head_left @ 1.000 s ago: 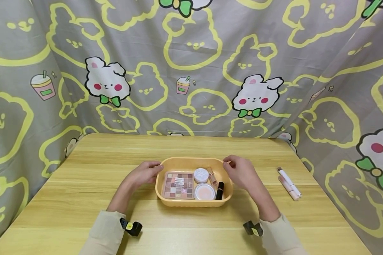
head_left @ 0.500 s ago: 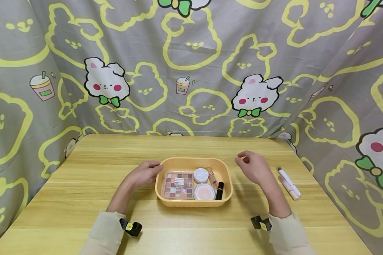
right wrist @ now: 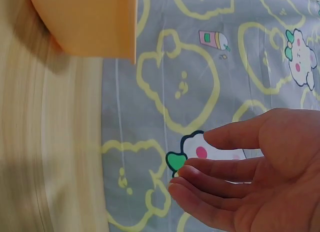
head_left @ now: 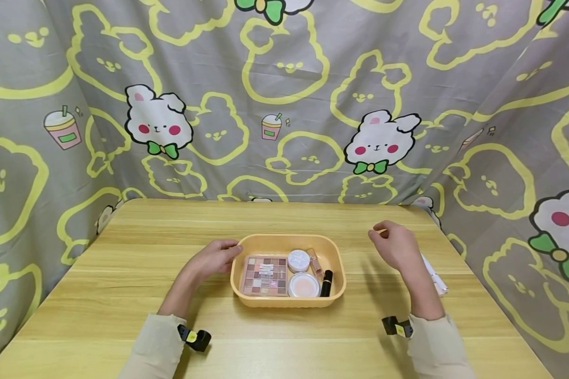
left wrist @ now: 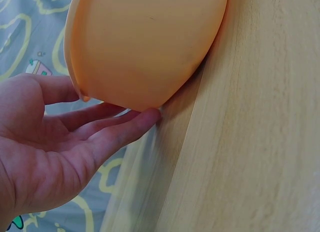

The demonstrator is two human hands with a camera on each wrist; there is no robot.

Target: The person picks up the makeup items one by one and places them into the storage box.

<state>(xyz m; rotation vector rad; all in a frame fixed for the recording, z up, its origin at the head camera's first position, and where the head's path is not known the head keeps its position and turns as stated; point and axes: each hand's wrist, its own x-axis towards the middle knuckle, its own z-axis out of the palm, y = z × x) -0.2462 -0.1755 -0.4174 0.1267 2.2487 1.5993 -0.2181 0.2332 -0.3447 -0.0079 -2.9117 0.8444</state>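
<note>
A yellow plastic basket (head_left: 289, 303) stands mid-table. Inside it lie an eyeshadow palette (head_left: 256, 287), a white round case with a star (head_left: 298, 260), a round compact with a pale pink centre (head_left: 304, 286), a pinkish tube (head_left: 315, 262) and a black lipstick-like tube (head_left: 326, 284). My left hand (head_left: 215, 258) holds the basket's left end, thumb at the rim and fingers against the outer wall (left wrist: 140, 56). To the right of the basket, my right hand (head_left: 398, 246) is raised over the table, holding nothing, its fingers loosely bent in the right wrist view.
Slim white tubes (head_left: 436, 279) lie on the wooden table (head_left: 275, 347) at the right, partly hidden behind my right wrist. A grey curtain with bear outlines (head_left: 208, 173) hangs around the back and sides of the table.
My right hand has let go of the basket's right rim and moved right, now covering part of the slim tubes. The left hand and basket stay put.
</note>
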